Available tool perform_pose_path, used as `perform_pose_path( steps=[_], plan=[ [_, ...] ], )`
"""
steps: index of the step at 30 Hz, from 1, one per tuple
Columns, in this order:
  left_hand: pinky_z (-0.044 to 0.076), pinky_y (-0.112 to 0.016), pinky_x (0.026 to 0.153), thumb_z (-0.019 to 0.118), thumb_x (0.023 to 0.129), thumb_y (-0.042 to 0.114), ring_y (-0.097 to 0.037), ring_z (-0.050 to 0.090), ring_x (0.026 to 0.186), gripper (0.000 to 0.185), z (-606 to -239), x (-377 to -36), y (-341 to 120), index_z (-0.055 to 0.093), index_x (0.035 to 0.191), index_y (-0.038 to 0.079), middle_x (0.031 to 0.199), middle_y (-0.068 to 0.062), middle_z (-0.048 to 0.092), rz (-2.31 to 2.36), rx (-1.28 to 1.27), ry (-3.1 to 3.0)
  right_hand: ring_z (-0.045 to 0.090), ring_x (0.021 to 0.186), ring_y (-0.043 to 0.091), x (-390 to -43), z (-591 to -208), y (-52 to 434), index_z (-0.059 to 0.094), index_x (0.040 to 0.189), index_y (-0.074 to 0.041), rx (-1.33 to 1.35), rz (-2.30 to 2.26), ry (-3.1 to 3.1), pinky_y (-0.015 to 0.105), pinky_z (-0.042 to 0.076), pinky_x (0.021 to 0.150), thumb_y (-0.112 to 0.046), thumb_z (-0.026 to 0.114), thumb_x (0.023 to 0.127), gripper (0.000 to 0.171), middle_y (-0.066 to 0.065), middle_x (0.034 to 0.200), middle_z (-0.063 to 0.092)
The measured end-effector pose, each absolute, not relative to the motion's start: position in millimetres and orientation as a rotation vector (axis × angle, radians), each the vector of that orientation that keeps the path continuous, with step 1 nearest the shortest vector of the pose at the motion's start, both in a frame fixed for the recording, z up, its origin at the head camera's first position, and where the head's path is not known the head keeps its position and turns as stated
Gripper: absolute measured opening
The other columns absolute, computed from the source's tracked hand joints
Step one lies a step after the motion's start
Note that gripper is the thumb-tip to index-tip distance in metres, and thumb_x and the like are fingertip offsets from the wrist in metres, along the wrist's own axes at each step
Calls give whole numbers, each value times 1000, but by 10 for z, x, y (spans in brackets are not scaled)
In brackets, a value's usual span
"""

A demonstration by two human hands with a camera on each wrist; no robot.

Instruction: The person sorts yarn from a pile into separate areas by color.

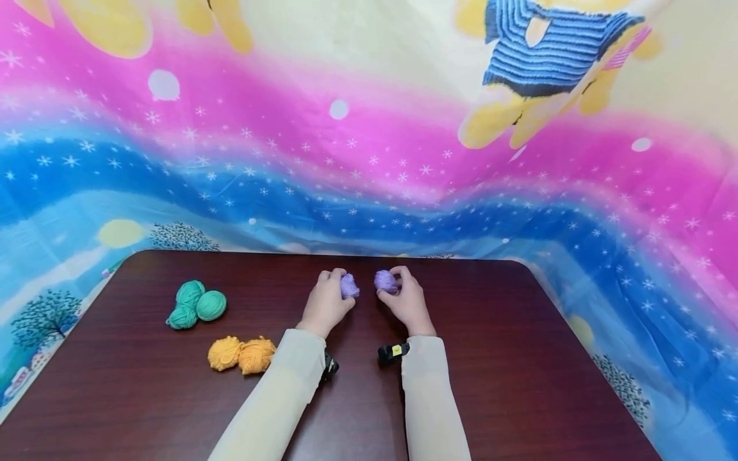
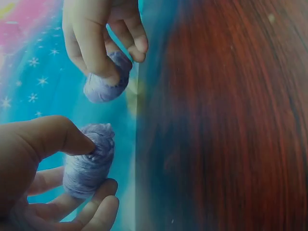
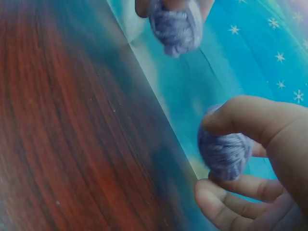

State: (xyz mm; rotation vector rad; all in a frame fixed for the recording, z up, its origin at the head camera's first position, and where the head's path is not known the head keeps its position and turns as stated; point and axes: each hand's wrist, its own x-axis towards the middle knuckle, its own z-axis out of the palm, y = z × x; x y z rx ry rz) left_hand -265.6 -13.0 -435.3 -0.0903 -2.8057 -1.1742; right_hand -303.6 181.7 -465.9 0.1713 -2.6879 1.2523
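My left hand (image 1: 326, 299) pinches a small purple yarn ball (image 1: 349, 286) between thumb and fingers near the table's far edge. Beside it, a second purple yarn ball (image 1: 384, 282) is held by my right hand (image 1: 407, 299), its thumb on the near side. A short gap separates the two balls. In the left wrist view the left-hand yarn ball (image 2: 90, 161) shows its wound strands, the thumb pressing its upper side. The right wrist view has the right-hand yarn ball (image 3: 225, 144) between the thumb and the fingers below.
On the left of the dark wooden table (image 1: 496, 371) three green yarn balls (image 1: 196, 303) sit clustered. Nearer me are orange yarn balls (image 1: 241, 355), side by side next to my left sleeve. A colourful printed cloth (image 1: 357, 173) hangs behind the table's far edge.
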Motion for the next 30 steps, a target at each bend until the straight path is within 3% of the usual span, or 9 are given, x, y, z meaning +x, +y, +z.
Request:
perform_pose_path(
  steps=[7,17,24,30],
  plan=[
    [52,-47,98,77,90,12,-36,63,112,60,-4448,-2747,-58,51,143,1,137,-25,50,-1208,-97,-2863,64,93,26,-3026,-4709,1773,56,129,-11,150,1244,-2774,44,54,83,-17,80,89,47,16,110,68],
    [53,-46,95,77,88,8,-36,65,105,54,-4535,-2896,-23,56,138,0,133,-25,52,-1108,-130,-2872,62,88,26,-3040,-4763,1734,59,125,-11,102,1247,-2761,44,53,82,-18,82,87,45,14,99,67],
    [55,-47,85,67,92,-3,-37,67,95,46,-4568,-2882,-4,56,136,6,134,-25,50,-1167,-57,-2805,62,87,25,-3025,-4755,1700,59,123,-11,75,1270,-2750,43,52,80,-19,80,89,41,13,99,67],
    [55,-48,86,63,91,-6,-40,66,103,45,-4588,-2876,19,58,134,5,128,-24,56,-1085,-26,-2758,64,89,26,-3027,-4762,1695,60,121,-9,56,1258,-2739,44,53,81,-20,81,88,40,12,98,67]
  ],
)
